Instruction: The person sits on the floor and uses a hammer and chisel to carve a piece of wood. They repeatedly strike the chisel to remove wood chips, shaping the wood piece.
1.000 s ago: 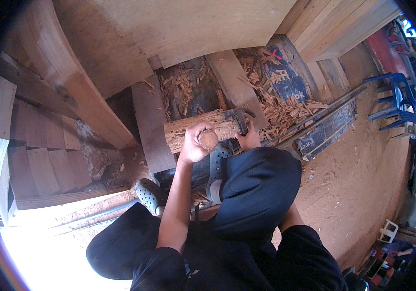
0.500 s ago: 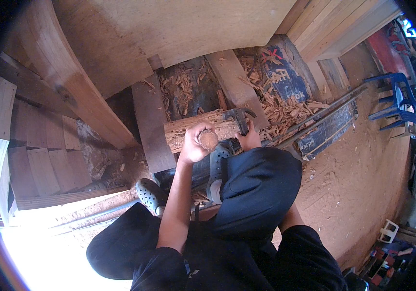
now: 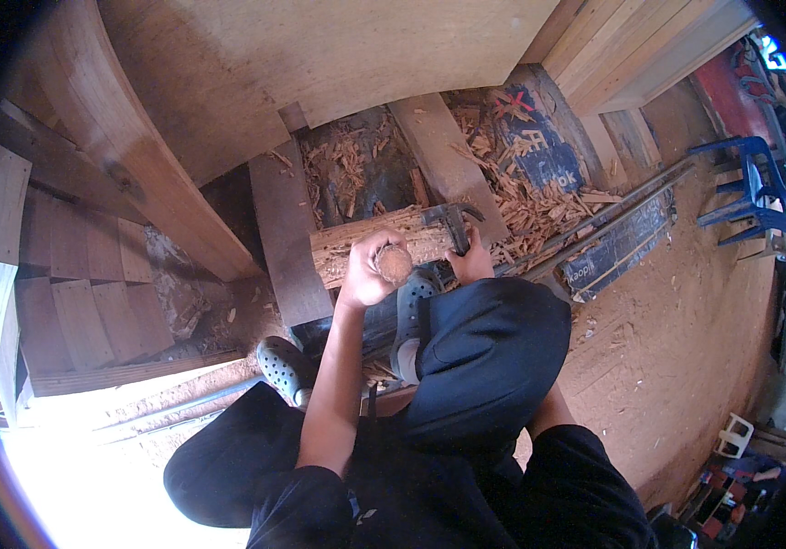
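My left hand (image 3: 370, 273) is closed around a tool with a thick round wooden handle (image 3: 395, 264), seen end-on; its lower part is hidden beneath the hand. My right hand (image 3: 472, 264) grips a claw hammer (image 3: 456, 229), whose dark head rests over the right end of a rough-chipped block of wood (image 3: 338, 252). This block lies across two flat boards, under and beyond my left hand. My shoe (image 3: 416, 297) is close against its near side.
Wood chips (image 3: 548, 210) are strewn between the boards. A large plywood panel (image 3: 319, 55) stands beyond, with a curved timber (image 3: 127, 146) at left. Metal bars (image 3: 608, 215) and a blue plastic chair (image 3: 754, 197) are at right. Stacked planks (image 3: 91, 311) lie at far left.
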Available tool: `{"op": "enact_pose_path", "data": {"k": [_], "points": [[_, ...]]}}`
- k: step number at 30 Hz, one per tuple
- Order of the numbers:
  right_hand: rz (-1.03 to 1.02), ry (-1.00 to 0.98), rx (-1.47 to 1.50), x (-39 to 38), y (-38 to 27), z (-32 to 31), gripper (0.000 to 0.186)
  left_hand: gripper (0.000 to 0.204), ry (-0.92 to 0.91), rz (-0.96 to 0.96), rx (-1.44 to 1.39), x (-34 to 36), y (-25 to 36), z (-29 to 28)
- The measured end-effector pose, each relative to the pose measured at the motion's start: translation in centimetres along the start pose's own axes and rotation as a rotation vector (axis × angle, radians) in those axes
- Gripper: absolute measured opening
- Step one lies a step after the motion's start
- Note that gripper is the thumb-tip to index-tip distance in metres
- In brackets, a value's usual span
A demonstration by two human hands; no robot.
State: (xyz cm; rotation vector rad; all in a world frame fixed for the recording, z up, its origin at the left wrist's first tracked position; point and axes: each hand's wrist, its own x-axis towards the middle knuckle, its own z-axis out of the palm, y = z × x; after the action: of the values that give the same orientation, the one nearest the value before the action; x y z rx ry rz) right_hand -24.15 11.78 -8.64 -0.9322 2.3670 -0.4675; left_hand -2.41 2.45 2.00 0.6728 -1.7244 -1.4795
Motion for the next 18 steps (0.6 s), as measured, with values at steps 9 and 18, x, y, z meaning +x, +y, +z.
{"op": "enact_pose_path", "data": {"k": [9, 18], "points": [[0.003, 0.079, 0.051, -0.4, -0.6, -0.1, 0.062, 0.037, -0.01, -0.001, 0.006, 0.0, -0.2, -0.1], [0.017, 0.081, 0.035, -0.8, -1.2, -0.3, 0.07, 0.038, -0.007, 0.015, 0.005, 0.0, -0.3, -0.1]]}}
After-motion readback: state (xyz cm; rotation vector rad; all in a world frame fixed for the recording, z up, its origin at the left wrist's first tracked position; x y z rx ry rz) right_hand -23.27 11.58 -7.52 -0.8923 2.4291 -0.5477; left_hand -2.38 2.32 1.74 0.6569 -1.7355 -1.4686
